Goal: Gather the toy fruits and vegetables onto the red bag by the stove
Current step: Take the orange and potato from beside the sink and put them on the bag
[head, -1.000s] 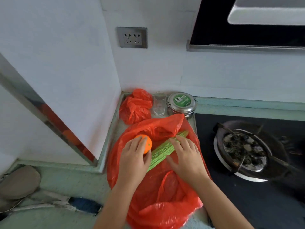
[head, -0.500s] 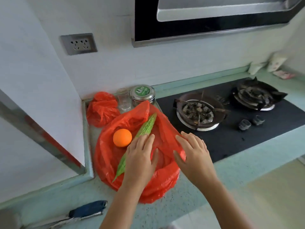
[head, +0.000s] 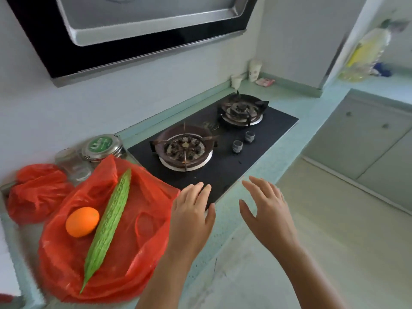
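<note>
The red bag [head: 145, 197] lies spread flat on the tabletop [head: 296, 150], just left of the stove [head: 225, 170]. On it the toy orange [head: 82, 221] sits touching the left flank of the toy bitter gourd [head: 109, 221], which runs lengthwise, tip toward you.

Both your hands are released and hold nothing. Your left hand [head: 191, 217] is palm down with fingers straight and close together, over the bag's right edge and the stove's front corner; whether it touches either you cannot tell from this view. Your right hand [head: 267, 210] hangs farther right, fingers spread and slightly bent, thumb out, over the tabletop's front edge. The toys are well left of both hands.

Behind the bag stand a glass [head: 75, 168], a green-lidded tin [head: 101, 144] and a crumpled red bag [head: 38, 192].
</note>
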Tool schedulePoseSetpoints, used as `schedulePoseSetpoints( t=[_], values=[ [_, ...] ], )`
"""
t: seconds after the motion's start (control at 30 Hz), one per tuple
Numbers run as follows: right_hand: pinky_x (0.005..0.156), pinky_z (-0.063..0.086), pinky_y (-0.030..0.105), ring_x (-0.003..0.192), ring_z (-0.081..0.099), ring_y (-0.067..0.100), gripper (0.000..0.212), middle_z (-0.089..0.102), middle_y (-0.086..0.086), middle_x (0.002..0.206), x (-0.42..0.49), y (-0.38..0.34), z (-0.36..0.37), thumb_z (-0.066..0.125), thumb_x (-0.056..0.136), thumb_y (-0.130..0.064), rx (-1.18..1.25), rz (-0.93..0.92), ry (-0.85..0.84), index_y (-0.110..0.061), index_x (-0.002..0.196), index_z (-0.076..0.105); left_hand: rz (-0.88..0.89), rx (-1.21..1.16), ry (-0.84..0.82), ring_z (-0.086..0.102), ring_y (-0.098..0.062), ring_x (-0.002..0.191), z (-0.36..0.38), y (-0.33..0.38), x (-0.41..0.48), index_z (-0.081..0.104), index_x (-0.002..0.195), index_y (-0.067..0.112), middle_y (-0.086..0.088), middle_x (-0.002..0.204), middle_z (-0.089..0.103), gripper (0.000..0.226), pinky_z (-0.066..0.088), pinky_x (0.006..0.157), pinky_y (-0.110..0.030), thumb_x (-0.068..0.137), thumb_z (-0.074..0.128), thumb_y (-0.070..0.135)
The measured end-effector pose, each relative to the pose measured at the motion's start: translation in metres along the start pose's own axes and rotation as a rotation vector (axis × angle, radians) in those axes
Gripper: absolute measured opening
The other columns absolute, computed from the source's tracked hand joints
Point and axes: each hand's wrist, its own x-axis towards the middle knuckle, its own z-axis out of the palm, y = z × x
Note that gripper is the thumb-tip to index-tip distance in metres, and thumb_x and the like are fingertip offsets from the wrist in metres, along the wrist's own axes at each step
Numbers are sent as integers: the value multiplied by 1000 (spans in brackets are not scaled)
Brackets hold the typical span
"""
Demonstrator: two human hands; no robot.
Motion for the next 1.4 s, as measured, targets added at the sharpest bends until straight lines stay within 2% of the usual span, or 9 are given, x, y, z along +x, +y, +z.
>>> schedulePoseSetpoints(
  t=[0.13,0.33,0.57,0.7,1.0,1.13,1.4],
  values=[
    [90,44,45,109,54,33,40,61,10,118,2,61,-32,54,79,-30,-60,87,88,-12,114,60,132,-9,-25,55,-26,109,40,55,32,61,114,9,-9,116,63,43,44,90,-38,82,42,29],
    [90,45,46,107,55,35,40,63,11,115,5,158,-89,58,76,-28,-121,174,188,-11,112,62,314,-36,-79,57,-28,105,103,158,76,61,114,8,-11,113,65,43,47,88,-42,84,41,30],
    [89,46,53,107,55,37,39,62,14,115,-10,300,-179,57,76,-28,-232,373,360,-8,110,62,544,-152,-134,58,-30,105,183,304,126,60,115,10,-10,114,64,42,46,88,-43,84,41,31],
    [90,45,53,106,55,38,46,62,15,114,-30,362,-222,44,79,-35,-316,487,456,-6,109,63,628,-232,-145,54,-27,108,221,368,138,59,116,11,-9,116,63,41,45,90,-41,83,43,31],
    [91,44,54,111,53,36,48,61,14,117,-45,446,-261,43,79,-36,-360,646,529,-8,112,61,778,-335,-229,55,-26,108,296,467,162,60,115,13,-7,116,63,41,46,89,-39,81,44,31],
    [91,44,56,112,52,36,48,60,14,118,-43,492,-266,42,79,-37,-382,733,545,-8,112,61,827,-395,-257,50,-22,110,340,502,189,62,113,11,-7,116,63,42,45,89,-39,80,44,30],
    [90,45,53,108,54,37,46,61,14,115,40,591,-292,44,78,-35,-456,765,570,-6,111,62,836,-537,-312,56,-30,108,429,574,280,61,114,9,-9,116,63,43,44,90,-44,80,44,30]
  ],
)
